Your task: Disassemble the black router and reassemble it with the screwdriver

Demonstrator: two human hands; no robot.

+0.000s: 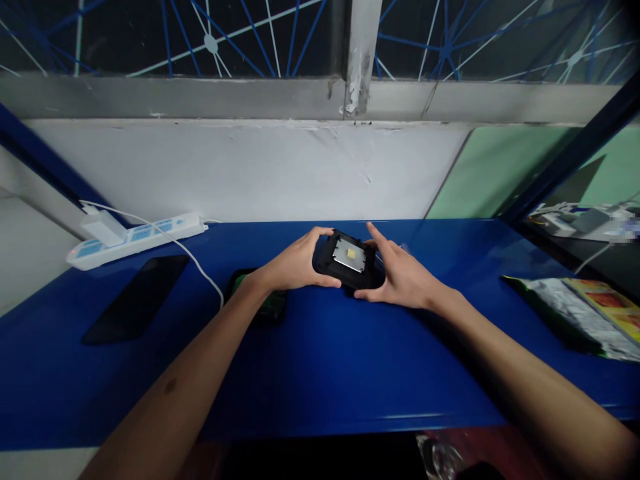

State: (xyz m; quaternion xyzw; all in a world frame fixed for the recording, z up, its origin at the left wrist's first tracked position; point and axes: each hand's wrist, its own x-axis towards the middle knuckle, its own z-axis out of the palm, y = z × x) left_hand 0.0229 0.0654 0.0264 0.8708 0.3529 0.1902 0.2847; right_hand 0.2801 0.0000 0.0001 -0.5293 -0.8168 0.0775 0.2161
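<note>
Above the blue desktop (320, 373), a black LED lamp unit (350, 257) is held up between both hands. Its face carries a silver metal plate with screws at the edges and a small yellow square in the centre. My left hand (300, 260) grips its left side, thumb below and fingers at the top edge. Around the right side curls my right hand (400, 270), its thumb low and index finger raised off the unit. A black tray-like part with something green inside (273, 307) lies partly hidden under my left forearm.
A white power strip (145, 237) with a plugged-in charger (105, 227) and white cable (193, 257) sits back left. Nearby lies a black phone (137, 300). A shiny foil packet (575, 313) is at the right. Blue posts and a white wall (280, 170) bound the desk.
</note>
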